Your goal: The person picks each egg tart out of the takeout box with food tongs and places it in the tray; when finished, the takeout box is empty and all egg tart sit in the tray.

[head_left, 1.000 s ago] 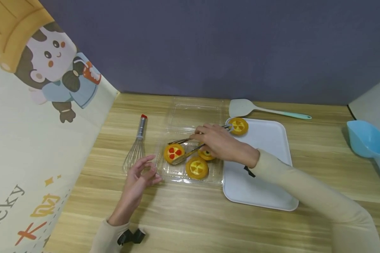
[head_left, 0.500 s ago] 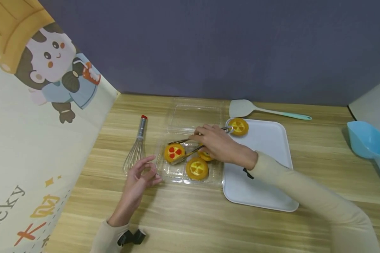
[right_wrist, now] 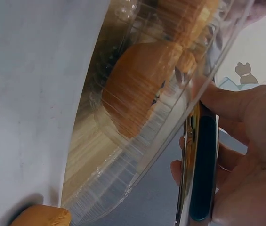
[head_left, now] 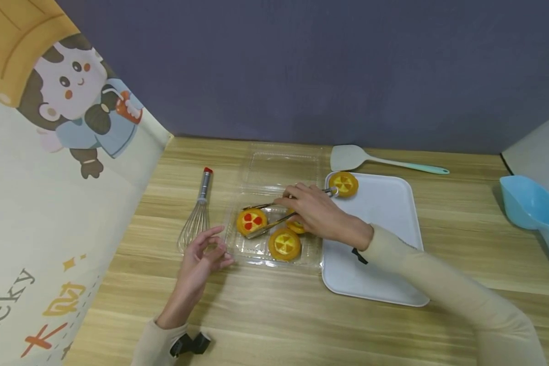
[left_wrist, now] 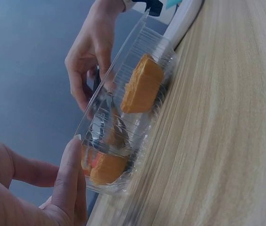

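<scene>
My right hand (head_left: 317,211) grips metal tongs (head_left: 272,226) over a hinged clear plastic container (head_left: 251,249). The tongs' two ends straddle a tart with red topping (head_left: 251,222) at the container's left. Beside it lie a yellow-topped tart (head_left: 284,244) and another tart (head_left: 296,225), partly hidden by the right hand. In the right wrist view, the tongs' dark handle grip (right_wrist: 203,169) lies against the fingers. My left hand (head_left: 206,254), fingers loosely bent, is at the container's left front corner. The left wrist view shows one fingertip (left_wrist: 77,139) right at its rim.
A white tray (head_left: 370,274) stands right of the container, with a yellow-topped tart (head_left: 343,184) at its far left corner. A whisk (head_left: 199,213) lies left. Behind the tray is a spatula (head_left: 384,160); a blue scoop (head_left: 530,203) sits far right. The container's lid (head_left: 281,165) lies folded back.
Very little differs: my right hand has shifted slightly to the right, with the tongs still around the red-topped tart. The left hand stays in place.
</scene>
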Available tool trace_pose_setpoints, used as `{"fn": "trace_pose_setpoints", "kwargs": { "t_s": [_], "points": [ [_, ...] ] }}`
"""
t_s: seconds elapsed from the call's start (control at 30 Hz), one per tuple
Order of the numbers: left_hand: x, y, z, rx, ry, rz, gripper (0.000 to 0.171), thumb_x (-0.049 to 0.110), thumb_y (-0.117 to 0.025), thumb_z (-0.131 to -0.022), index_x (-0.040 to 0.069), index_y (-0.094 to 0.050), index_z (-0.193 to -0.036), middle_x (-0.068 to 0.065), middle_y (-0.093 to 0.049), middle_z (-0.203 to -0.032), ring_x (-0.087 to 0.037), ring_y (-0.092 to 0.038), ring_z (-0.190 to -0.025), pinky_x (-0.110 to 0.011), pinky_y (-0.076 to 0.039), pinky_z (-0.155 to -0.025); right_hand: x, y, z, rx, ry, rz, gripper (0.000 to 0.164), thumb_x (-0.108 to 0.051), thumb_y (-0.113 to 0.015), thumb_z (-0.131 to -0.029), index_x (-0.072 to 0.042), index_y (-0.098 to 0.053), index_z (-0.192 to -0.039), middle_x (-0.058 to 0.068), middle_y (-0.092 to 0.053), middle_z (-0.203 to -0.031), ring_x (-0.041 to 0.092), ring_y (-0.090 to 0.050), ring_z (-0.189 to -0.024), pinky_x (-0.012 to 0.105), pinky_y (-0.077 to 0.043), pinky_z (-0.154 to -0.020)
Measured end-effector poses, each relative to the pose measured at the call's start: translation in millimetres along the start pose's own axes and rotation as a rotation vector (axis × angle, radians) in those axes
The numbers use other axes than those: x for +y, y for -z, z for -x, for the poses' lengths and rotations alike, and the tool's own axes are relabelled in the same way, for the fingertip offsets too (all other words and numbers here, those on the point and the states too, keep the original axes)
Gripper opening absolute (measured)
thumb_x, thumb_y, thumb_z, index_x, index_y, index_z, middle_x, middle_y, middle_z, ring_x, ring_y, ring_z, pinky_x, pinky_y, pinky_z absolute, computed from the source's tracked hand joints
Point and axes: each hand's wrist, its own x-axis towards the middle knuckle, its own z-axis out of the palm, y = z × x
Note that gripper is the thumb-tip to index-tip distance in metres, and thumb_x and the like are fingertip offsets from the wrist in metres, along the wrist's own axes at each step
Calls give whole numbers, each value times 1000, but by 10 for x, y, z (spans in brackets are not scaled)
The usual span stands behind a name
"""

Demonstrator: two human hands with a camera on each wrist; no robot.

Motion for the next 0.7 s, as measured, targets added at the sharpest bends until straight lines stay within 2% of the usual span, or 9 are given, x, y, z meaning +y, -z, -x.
{"fn": "trace_pose_setpoints", "kwargs": {
  "t_s": [0.27,0.53,0.7],
  "points": [
    [-23,30,-14,-7,7,-4,51,-7,-52,-93,9,-44,-142,-13,-52,-114,-14,-66,-80,-33,-66,-84,-13,-45,44,28,-11,-17,50,-20,-78,-84,-21,-62,-132,2,-61,-118,21,-57,-106,37,-56,-75],
    [-31,117,17,-17,5,-11,52,-7,-52,-93,9,-45,-141,-12,-52,-112,-14,-66,-80,-34,-66,-84,-104,-56,149,59,-43,-43,48,-21,-76,-86,-19,-62,-132,2,-61,-120,20,-56,-112,40,-56,-90],
    [-34,175,37,-19,2,-12,51,-7,-53,-93,9,-45,-141,-10,-54,-109,-16,-67,-82,-34,-65,-84,-162,-21,241,99,-62,-59,46,-21,-73,-89,-18,-61,-133,3,-61,-122,21,-58,-110,40,-55,-90]
  ]
}}
